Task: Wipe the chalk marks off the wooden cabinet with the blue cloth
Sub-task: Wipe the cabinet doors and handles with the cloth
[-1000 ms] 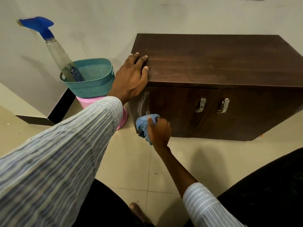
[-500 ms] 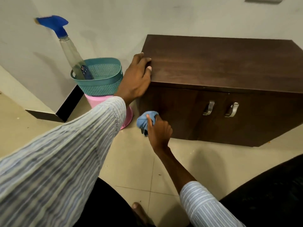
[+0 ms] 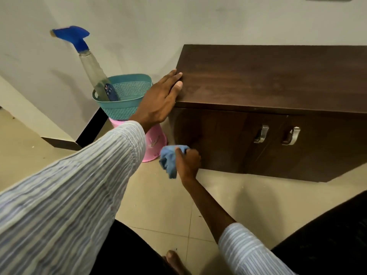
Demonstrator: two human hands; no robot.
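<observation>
Bracing my left hand (image 3: 158,102) flat, fingers spread, on the cabinet's (image 3: 268,92) top left corner, I reach low with my right hand (image 3: 188,161), arm stretched down and forward. Its grip is clamped on the bunched cloth (image 3: 169,160), pressed against the lower left of the cabinet's front, just above the floor (image 3: 248,195).

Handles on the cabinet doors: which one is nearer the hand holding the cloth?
The left handle, on the middle door. The right hand with the cloth is at the cabinet's lower left corner; the other handle sits farther right.
</observation>
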